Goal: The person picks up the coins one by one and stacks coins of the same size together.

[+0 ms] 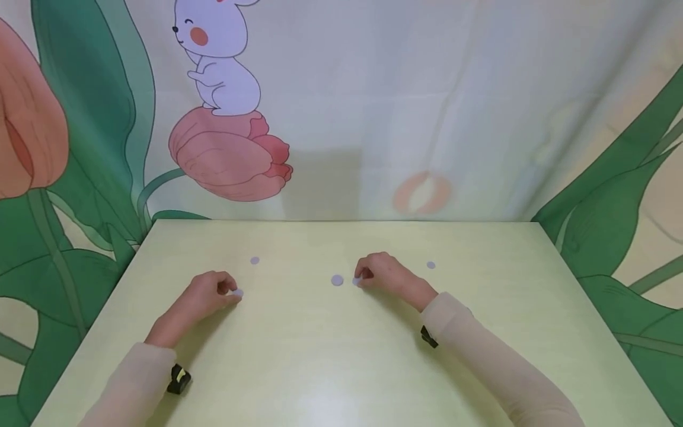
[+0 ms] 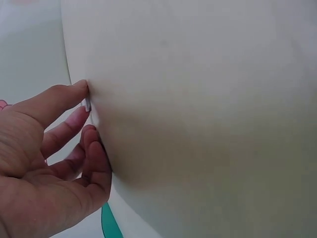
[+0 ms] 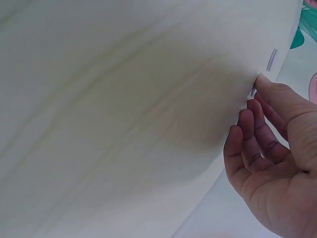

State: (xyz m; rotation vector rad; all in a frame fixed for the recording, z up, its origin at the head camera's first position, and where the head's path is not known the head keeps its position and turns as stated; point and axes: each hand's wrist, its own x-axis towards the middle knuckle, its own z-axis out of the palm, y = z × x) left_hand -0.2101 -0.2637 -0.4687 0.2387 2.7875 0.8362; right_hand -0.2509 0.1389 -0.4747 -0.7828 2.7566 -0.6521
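My left hand (image 1: 208, 293) is low over the left part of the table. It pinches a small pale lilac disc (image 1: 238, 293) between thumb and finger; the left wrist view shows this disc (image 2: 88, 104) edge-on. Near the middle, my right hand (image 1: 386, 274) pinches a similar disc (image 1: 356, 281) by its edge, mostly covered by the fingertips in the right wrist view. Just left of those fingertips lies a slightly larger-looking disc (image 1: 337, 280), flat on the table and apart from the held one.
Another disc (image 1: 255, 260) lies beyond the left hand, and one more disc (image 1: 431, 265) lies behind the right forearm. The pale yellow-green table (image 1: 320, 356) ends at a printed curtain (image 1: 373, 107). Dark devices sit under both wrists.
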